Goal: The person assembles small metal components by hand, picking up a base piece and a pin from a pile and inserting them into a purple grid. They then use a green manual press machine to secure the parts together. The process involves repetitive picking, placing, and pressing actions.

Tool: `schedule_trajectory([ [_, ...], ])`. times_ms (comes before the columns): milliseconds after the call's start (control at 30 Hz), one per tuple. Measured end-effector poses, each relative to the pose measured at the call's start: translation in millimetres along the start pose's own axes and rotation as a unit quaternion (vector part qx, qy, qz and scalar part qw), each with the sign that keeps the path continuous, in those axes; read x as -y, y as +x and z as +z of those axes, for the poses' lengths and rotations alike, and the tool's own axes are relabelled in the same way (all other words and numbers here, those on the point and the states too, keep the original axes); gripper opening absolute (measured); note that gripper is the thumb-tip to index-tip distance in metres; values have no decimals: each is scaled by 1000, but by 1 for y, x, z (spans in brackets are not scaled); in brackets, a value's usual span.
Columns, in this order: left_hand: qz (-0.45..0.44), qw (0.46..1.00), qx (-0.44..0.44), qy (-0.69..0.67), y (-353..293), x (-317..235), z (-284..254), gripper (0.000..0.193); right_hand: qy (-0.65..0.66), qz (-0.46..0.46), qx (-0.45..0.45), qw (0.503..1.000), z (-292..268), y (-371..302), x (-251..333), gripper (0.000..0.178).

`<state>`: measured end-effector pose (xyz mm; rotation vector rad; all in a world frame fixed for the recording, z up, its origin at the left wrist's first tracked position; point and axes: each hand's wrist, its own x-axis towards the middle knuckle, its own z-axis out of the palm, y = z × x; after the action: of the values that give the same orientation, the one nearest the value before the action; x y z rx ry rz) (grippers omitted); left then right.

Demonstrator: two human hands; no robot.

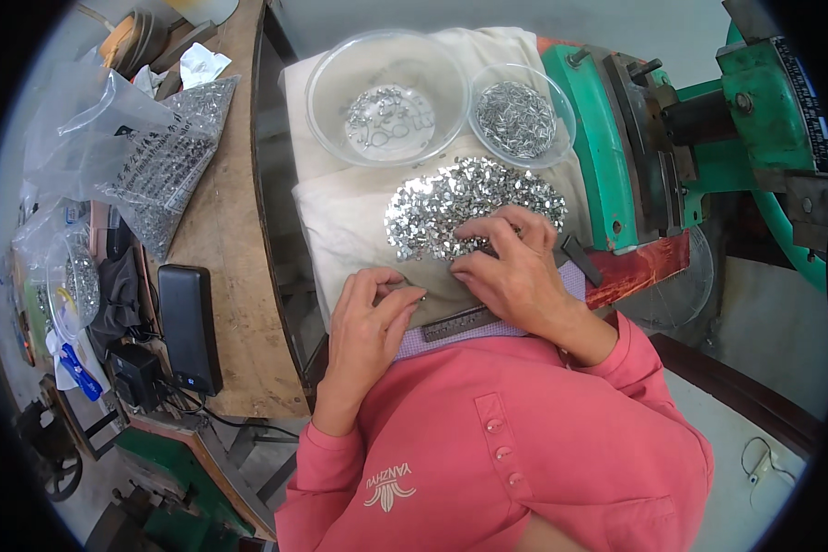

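Head view: with left hand (363, 317) half-curled, tiny piece (422, 297) at thumb tip, cannot tell whether gripped; with right hand (517, 276) bent over near edge of silvery metal chips (437, 207) on pale cloth (320, 216), cannot tell if holding any.

Black power bank (190, 328) — on a brown wooden table (248, 363).
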<state>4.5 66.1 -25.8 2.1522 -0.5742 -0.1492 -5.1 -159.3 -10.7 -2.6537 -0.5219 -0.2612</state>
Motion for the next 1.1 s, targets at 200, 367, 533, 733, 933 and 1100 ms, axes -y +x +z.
schedule_trajectory([
  [200,20,999,30,38,5,-1,-3,17,7,6,-9,1000,-3,5,-1,11],
  [367,30,997,10,65,9,-3,2,15,-6,-57,-5,998,8,17,-2,10],
  [533,37,997,-6,74,7,-4,5,16,-39,-78,21,996,9,24,2,11],
  [733,52,996,-11,68,4,-2,6,17,-19,-51,21,998,10,24,6,10],
  [933,65,998,-15,6,-14,-16,11,18,130,-32,38,990,6,12,4,10],
  [1100,72,996,-23,42,-25,-17,31,21,116,-15,29,993,15,-8,7,11],
])
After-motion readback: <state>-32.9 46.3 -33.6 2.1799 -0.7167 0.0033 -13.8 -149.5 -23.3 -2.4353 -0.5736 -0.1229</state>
